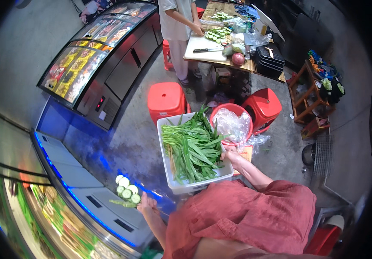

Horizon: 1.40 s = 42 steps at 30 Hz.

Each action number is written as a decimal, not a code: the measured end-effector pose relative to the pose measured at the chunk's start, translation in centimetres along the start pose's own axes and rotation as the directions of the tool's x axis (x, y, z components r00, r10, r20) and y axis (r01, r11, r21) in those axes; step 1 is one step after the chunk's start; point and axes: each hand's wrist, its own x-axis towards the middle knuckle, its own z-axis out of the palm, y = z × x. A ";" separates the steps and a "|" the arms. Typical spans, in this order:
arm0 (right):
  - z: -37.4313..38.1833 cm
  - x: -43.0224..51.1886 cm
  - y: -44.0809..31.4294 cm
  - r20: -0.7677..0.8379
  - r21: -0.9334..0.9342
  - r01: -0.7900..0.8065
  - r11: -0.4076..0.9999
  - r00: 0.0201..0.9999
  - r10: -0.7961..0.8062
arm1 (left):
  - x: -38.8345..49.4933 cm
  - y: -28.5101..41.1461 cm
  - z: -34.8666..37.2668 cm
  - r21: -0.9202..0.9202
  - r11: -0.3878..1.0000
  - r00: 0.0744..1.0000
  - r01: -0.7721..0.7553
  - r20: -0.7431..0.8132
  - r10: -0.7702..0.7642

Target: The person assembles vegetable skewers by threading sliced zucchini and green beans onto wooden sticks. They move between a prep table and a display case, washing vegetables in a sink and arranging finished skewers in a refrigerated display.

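My left hand [147, 203] is closed around the thin sticks of several vegetable skewers [127, 193]. They carry pale green-rimmed slices, like cucumber or courgette, and slim green pieces like beans. My right hand [230, 154] grips the right rim of a white plastic tub [181, 187] in front of my body. Inside the tub lie long leafy greens [192, 149], probably water spinach, with a few thin sticks along their left side. My right fingertips are partly hidden by the rim.
Red plastic stools [165, 97] [265, 102] flank a red basin [249, 124] holding clear plastic bags. Beyond is a wooden table [247, 66] with a cutting board [202, 51], knife [207, 50] and sliced vegetables, where a person [177, 29] stands. Glass-topped display cabinets [101, 42] [63, 223] stand left.
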 end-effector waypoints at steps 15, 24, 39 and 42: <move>16.5 22.2 -6.1 0.068 -0.022 0.119 0.993 0.991 -0.117 | 23.6 11.6 13.5 0.230 0.959 0.978 -0.164 0.166 0.127; 25.4 37.0 -12.4 -0.010 -0.056 -0.041 0.998 0.999 0.040 | 36.3 17.4 21.6 0.397 0.896 0.980 -0.200 0.083 0.182; 37.5 57.4 -17.2 -0.228 0.114 0.176 0.978 0.963 -0.146 | 66.7 24.8 39.6 0.441 0.869 0.915 -0.226 0.401 0.034; 38.5 59.9 -19.5 -0.313 0.145 0.212 0.967 0.936 -0.158 | 70.8 26.1 46.1 0.450 0.867 0.854 -0.215 0.518 -0.057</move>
